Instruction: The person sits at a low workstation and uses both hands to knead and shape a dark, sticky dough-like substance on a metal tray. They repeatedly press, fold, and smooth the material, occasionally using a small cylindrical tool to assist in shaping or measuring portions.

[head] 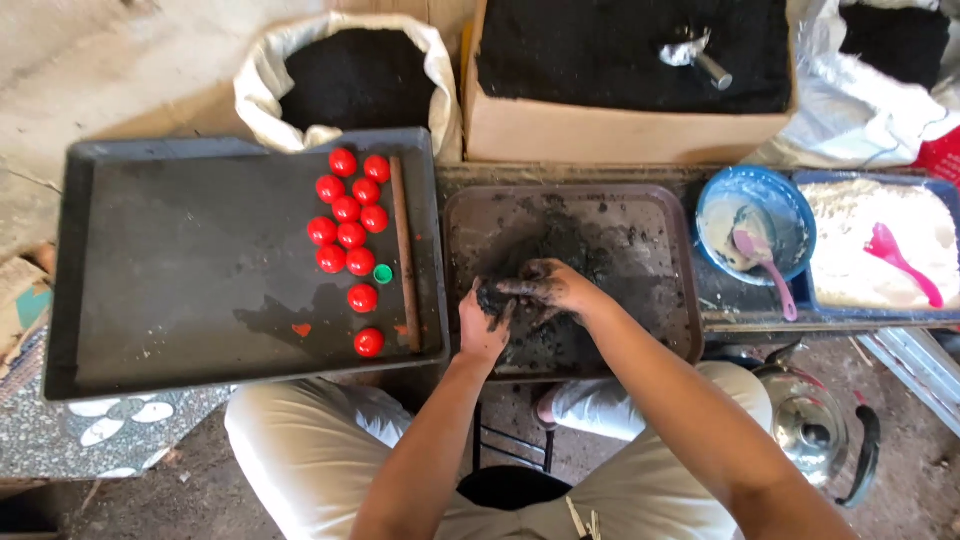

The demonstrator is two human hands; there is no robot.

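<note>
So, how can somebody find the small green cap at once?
Look at the big dark tray on the left side. Near its right edge, beside a thin brown rod, lies a cluster of red balls. The green cap sits among them: the only green, flat ring-shaped piece there.

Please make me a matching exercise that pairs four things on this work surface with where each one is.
Things:
1. red balls
2. metal scoop
3. pink spoon
4. dark lump

Places:
A. in the blue bowl
B. between both hands, over the brown tray
C. on the grey tray
D. on dark powder in the cardboard box

Pairs: 1-C, 2-D, 3-A, 4-B
</note>
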